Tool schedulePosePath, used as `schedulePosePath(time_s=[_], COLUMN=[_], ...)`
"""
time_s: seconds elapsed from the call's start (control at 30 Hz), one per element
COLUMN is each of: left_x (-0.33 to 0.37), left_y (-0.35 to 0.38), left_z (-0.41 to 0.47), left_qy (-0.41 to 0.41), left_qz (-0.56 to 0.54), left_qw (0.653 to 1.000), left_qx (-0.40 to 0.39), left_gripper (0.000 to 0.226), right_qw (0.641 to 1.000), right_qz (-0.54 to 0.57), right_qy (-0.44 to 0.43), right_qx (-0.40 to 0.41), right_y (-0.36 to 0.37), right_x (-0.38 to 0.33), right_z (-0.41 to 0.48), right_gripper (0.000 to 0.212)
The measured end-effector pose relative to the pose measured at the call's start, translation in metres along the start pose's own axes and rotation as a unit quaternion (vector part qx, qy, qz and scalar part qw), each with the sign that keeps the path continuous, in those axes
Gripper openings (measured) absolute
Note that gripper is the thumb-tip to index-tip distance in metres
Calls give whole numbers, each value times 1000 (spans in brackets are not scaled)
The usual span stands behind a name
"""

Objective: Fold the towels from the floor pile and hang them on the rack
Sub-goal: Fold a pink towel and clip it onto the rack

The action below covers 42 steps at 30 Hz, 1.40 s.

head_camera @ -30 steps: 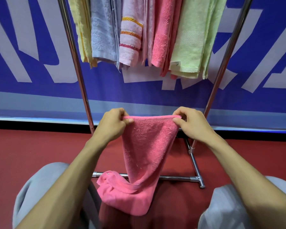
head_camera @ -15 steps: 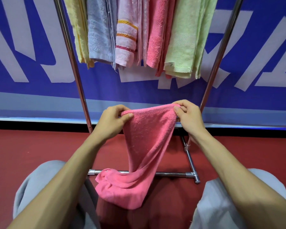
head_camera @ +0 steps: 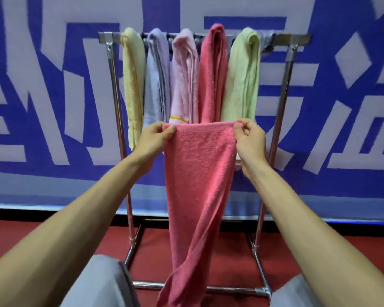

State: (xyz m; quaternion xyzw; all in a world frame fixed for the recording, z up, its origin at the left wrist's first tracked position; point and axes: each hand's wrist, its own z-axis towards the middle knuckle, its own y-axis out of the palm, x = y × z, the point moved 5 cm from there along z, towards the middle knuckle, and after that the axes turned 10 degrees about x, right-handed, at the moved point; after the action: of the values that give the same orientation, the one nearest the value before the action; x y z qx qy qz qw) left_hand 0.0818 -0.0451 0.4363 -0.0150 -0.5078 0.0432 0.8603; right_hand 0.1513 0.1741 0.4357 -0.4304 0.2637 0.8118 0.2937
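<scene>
Coral-pink towel (head_camera: 200,173) hung lengthwise in front of the rack (head_camera: 115,89), held up by its top edge. Left hand (head_camera: 155,138) pinched the top left corner, thumb on the front face, fingers curled behind. Right hand (head_camera: 249,140) pinched the top right corner, thumb and forefinger on the hem. The top edge ran nearly level between the two hands. The cloth narrowed and twisted toward the bottom, and its lower end left the frame between two grey-clad knees (head_camera: 102,284). Contact with the red floor (head_camera: 31,235) could not be told.

The rack stood on the floor against a blue-and-white banner (head_camera: 53,107). Five folded towels were draped over its top bar, side by side, from left to right: yellow towel (head_camera: 133,85), lavender towel (head_camera: 156,85), pale pink towel (head_camera: 184,85) with an orange stripe, deep pink towel (head_camera: 213,74), green towel (head_camera: 242,80). The held towel's top edge covered the lower parts of the last three.
</scene>
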Motion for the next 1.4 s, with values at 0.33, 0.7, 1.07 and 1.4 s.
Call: schedulePosePath(time_s=[0.33,0.7,1.07,1.4], left_x=[127,195,139,97], left_y=[-13,-14,-19,-17], left_z=[37,28,31,13], left_qy=[192,335,181,234], left_qz=[55,63,-16,-14], left_qw=[978,932,983,962], left_qx=[57,123,32,143], left_gripper=[16,14,17,9], right_qw=[995,980,995,986], right_qz=[55,10,16,-42], right_qy=[-77,-185,-93,-162], right_qx=[35,70,-37,4], right_y=[12,-17,4,13], right_x=[-125,-195,-143,-98], right_z=[39,53,53,29], right_gripper=[19,11,11,10])
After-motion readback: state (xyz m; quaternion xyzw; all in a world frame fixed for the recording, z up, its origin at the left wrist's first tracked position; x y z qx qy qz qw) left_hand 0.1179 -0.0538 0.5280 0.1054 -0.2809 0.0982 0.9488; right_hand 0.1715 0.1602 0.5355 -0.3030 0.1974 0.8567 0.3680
